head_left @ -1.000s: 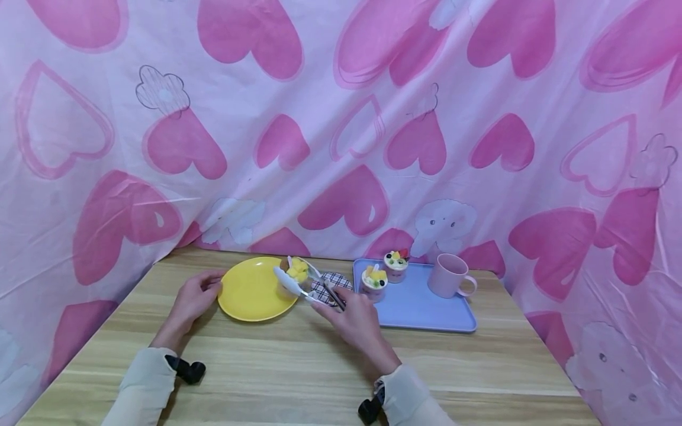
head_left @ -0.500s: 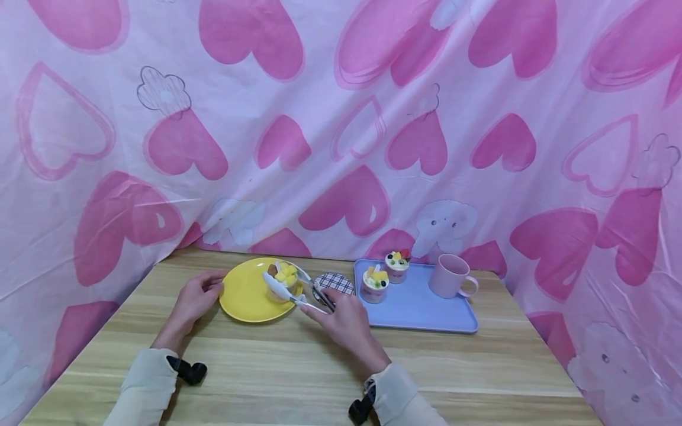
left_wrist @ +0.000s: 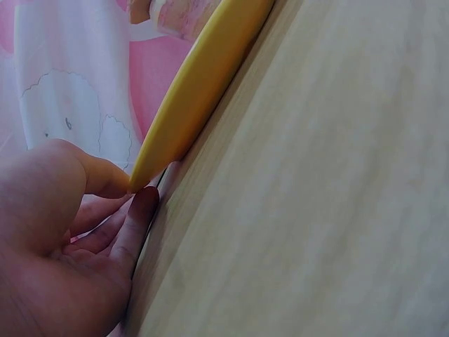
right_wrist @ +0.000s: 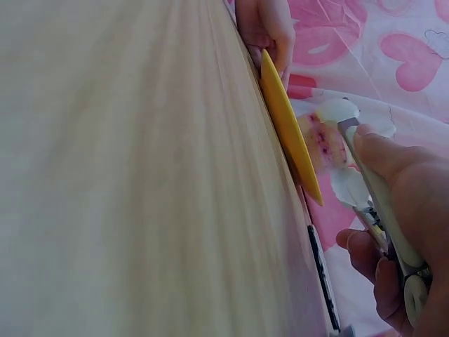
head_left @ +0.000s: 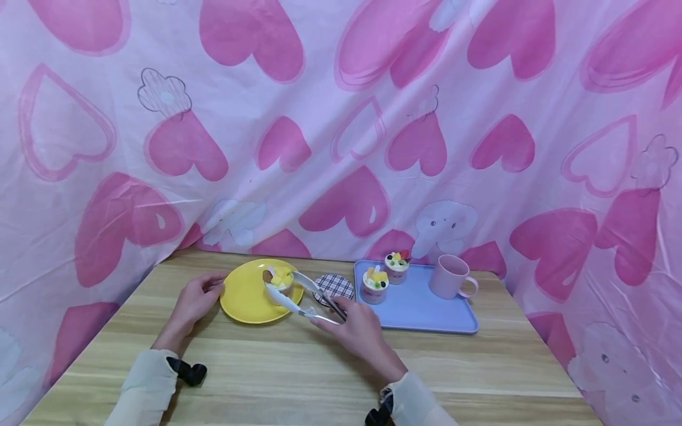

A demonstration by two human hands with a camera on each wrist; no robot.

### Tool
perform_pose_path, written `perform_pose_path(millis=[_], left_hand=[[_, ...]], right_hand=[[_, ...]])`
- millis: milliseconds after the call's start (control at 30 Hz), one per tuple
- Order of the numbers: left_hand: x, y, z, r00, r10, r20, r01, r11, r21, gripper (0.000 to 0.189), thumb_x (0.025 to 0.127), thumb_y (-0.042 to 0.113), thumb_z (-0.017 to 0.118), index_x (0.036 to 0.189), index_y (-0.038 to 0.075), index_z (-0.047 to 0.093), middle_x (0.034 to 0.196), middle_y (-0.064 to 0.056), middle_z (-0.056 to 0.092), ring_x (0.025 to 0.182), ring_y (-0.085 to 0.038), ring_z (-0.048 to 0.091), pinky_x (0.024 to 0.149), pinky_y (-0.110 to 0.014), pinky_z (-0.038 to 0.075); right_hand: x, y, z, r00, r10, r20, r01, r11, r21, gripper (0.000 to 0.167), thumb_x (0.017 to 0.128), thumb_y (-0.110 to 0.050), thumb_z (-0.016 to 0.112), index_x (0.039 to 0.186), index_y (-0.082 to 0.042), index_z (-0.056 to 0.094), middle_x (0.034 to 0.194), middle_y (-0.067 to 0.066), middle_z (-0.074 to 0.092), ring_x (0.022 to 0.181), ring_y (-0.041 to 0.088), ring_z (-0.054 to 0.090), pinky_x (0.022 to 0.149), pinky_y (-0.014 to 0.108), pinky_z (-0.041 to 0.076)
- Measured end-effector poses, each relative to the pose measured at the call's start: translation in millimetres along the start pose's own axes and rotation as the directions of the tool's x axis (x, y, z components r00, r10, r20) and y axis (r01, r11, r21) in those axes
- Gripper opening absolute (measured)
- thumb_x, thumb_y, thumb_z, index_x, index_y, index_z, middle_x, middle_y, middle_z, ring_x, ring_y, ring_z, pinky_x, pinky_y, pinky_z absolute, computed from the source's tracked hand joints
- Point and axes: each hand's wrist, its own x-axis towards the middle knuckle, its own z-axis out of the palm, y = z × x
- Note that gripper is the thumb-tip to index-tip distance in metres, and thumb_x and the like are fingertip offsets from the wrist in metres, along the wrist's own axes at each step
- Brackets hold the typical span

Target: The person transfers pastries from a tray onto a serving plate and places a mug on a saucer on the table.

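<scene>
At the left, my left hand [head_left: 194, 303] pinches the near-left rim of a yellow plate [head_left: 246, 302]; in the left wrist view the thumb lies over the plate's rim [left_wrist: 193, 91] with a finger beneath. A dessert cup [head_left: 280, 280] topped with yellow fruit pieces stands upright on the plate's right side. My right hand [head_left: 362, 331] grips white-tipped serving tongs [head_left: 285, 302] by their handles. The tong tips are spread on either side of the cup; whether they touch it I cannot tell. In the right wrist view the cup [right_wrist: 324, 140] sits on the plate.
A blue tray [head_left: 421, 313] to the right bears two more fruit-topped dessert cups [head_left: 375, 287] and a pink mug [head_left: 449, 276]. Between plate and tray lies a round checked coaster [head_left: 334, 286]. A pink heart-patterned curtain [head_left: 341, 195] hangs behind the wooden table [head_left: 288, 373].
The cup in the tongs has moved left and down onto the plate. The tongs have since spread apart and shifted slightly right. My left hand keeps its place at the rim.
</scene>
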Motion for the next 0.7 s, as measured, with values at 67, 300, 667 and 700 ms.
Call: perform_pose_path(millis=[67,300,667,700], left_hand=[[0.3,-1.3,0.6,1.000,-0.003,0.000,0.003,1.000,-0.004,0.045,0.110,0.017,0.056,0.151,-0.002,0.059,0.146,-0.027,0.064,0.130,-0.038,0.062,0.111,-0.052,0.056],[1.8,-4.2,0.3,1.000,0.003,-0.004,-0.003,1.000,0.013,0.044,0.110,0.017,0.056,0.150,-0.001,0.059,0.145,-0.026,0.064,0.130,-0.037,0.062,0.109,-0.051,0.056],[-0.3,-2.3,1.1,0.999,0.036,-0.014,-0.036,0.999,0.014,0.043,0.109,0.016,0.059,0.146,-0.005,0.062,0.140,-0.029,0.067,0.127,-0.037,0.064,0.083,-0.008,0.047],[0.0,-2.6,1.2,0.999,0.044,-0.017,-0.043,0.999,0.013,0.043,0.108,0.015,0.059,0.146,-0.005,0.062,0.139,-0.029,0.068,0.126,-0.037,0.064,0.081,-0.007,0.046]], right_hand=[[-5.1,4.6,-3.1,1.000,-0.005,0.004,0.005,1.000,-0.011,0.061,0.083,-0.077,0.078,0.110,-0.023,0.078,0.078,-0.007,0.064,0.070,0.010,0.051,0.060,0.024,0.040],[-13.9,14.3,-7.8,0.998,-0.060,-0.020,0.059,0.998,-0.030,0.059,0.086,-0.071,0.080,0.121,-0.023,0.081,0.085,-0.010,0.073,0.069,0.006,0.053,0.060,0.022,0.042],[-2.5,-1.2,4.0,0.998,-0.057,-0.005,0.057,0.998,0.032,0.049,0.094,-0.065,0.075,0.122,-0.026,0.084,0.099,-0.007,0.083,0.067,0.004,0.054,0.059,0.020,0.046],[-1.4,-3.1,5.4,0.999,-0.053,-0.003,0.054,0.998,0.031,0.050,0.094,-0.066,0.075,0.122,-0.026,0.084,0.096,-0.008,0.082,0.066,0.004,0.054,0.059,0.020,0.046]])
